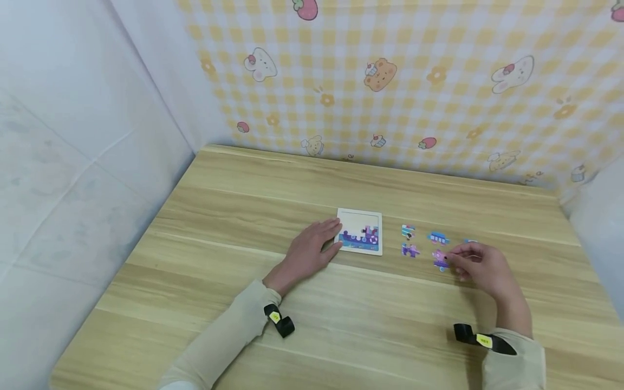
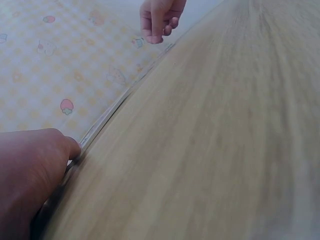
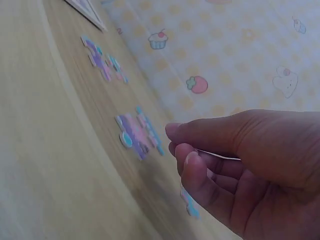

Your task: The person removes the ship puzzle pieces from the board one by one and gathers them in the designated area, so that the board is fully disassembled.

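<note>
My left hand point(image 1: 312, 244) rests at the left side of a white-framed jigsaw board point(image 1: 379, 233), fingers straight along its edge and thumb at the lower corner. Purple and blue pieces fill the board's lower part, with more at its right side. To the right, my right hand point(image 1: 482, 265) hovers over the table with loosely curled fingers, thumb and index finger close together. Just beyond its fingertips lies a pink and purple puzzle piece point(image 3: 132, 135). Nothing shows between those fingers in the right wrist view.
More loose pieces lie between board and right hand: a striped one point(image 1: 408, 232), a purple one point(image 1: 409, 251) and a blue one point(image 1: 439, 238). Another piece point(image 3: 190, 202) is partly hidden behind the right hand. A yellow checked cloth point(image 1: 409, 119) hangs behind the wooden table point(image 1: 273, 195).
</note>
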Demonstrator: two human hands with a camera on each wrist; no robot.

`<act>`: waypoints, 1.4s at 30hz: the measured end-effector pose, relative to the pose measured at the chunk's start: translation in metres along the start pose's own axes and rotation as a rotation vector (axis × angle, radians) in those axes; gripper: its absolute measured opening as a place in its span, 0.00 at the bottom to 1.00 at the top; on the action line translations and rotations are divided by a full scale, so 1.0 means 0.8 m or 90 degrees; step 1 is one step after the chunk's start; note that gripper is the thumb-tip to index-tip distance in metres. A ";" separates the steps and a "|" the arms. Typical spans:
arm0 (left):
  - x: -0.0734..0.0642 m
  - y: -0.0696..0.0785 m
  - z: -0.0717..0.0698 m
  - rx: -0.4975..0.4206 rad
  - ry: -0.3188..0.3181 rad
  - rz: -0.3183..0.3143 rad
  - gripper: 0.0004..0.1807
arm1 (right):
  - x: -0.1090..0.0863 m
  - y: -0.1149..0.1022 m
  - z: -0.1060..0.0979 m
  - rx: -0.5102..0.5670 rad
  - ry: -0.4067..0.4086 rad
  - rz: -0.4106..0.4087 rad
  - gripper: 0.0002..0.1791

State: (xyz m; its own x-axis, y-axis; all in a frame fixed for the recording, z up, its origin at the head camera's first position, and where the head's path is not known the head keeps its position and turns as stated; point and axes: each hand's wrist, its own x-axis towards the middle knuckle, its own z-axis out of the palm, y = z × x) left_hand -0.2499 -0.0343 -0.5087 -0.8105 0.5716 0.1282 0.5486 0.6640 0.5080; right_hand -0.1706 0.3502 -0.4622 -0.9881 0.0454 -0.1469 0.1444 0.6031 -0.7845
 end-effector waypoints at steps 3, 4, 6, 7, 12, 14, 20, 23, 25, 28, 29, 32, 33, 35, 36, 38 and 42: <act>-0.001 0.000 -0.001 -0.005 0.001 0.002 0.31 | -0.001 -0.010 0.002 -0.013 0.003 -0.024 0.14; -0.002 0.001 0.000 -0.005 0.001 0.002 0.31 | -0.001 -0.014 0.004 -0.015 0.005 -0.032 0.13; -0.002 0.001 0.000 -0.003 0.002 0.002 0.31 | 0.001 -0.023 0.008 -0.011 0.011 -0.051 0.13; -0.002 0.001 0.000 0.000 0.001 0.001 0.31 | 0.003 -0.028 0.010 -0.006 0.012 -0.060 0.14; -0.004 0.002 0.000 0.002 0.003 0.000 0.31 | 0.015 -0.054 0.026 0.034 0.012 -0.098 0.13; -0.004 0.001 0.001 0.001 0.004 0.002 0.31 | 0.021 -0.064 0.037 0.053 0.001 -0.100 0.14; -0.005 0.000 0.002 0.005 0.009 0.000 0.31 | 0.041 -0.092 0.074 0.109 -0.050 -0.101 0.15; -0.004 0.000 0.002 0.006 0.011 0.005 0.30 | 0.047 -0.106 0.089 0.125 -0.057 -0.106 0.16; -0.004 0.000 0.002 0.004 0.012 0.008 0.30 | 0.050 -0.114 0.097 0.134 -0.060 -0.112 0.17; -0.003 0.000 0.003 0.002 0.009 0.007 0.30 | 0.055 -0.120 0.106 0.136 -0.062 -0.121 0.17; -0.003 0.000 0.005 0.002 0.008 0.006 0.30 | 0.057 -0.120 0.109 0.134 -0.060 -0.123 0.17; -0.003 -0.001 0.009 0.001 0.004 0.006 0.30 | 0.062 -0.118 0.116 0.118 -0.051 -0.124 0.16; -0.003 -0.002 0.010 0.002 0.005 0.006 0.30 | 0.064 -0.117 0.118 0.107 -0.048 -0.123 0.16; -0.004 -0.003 0.010 0.001 0.009 0.010 0.30 | 0.068 -0.113 0.122 0.079 -0.043 -0.117 0.15; -0.004 -0.004 0.010 0.002 0.009 0.011 0.30 | 0.070 -0.111 0.124 0.062 -0.040 -0.115 0.16; -0.003 -0.005 0.009 0.004 0.012 0.014 0.30 | 0.075 -0.108 0.130 0.026 -0.037 -0.105 0.17; 0.001 -0.007 0.005 0.008 0.007 0.012 0.30 | 0.085 -0.106 0.141 -0.029 -0.038 -0.099 0.21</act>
State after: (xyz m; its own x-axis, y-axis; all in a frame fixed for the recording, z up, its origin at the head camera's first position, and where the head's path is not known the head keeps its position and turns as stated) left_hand -0.2530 -0.0354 -0.5145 -0.8018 0.5793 0.1470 0.5666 0.6587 0.4951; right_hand -0.2444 0.2122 -0.4738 -0.9932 -0.0987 -0.0625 -0.0144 0.6341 -0.7731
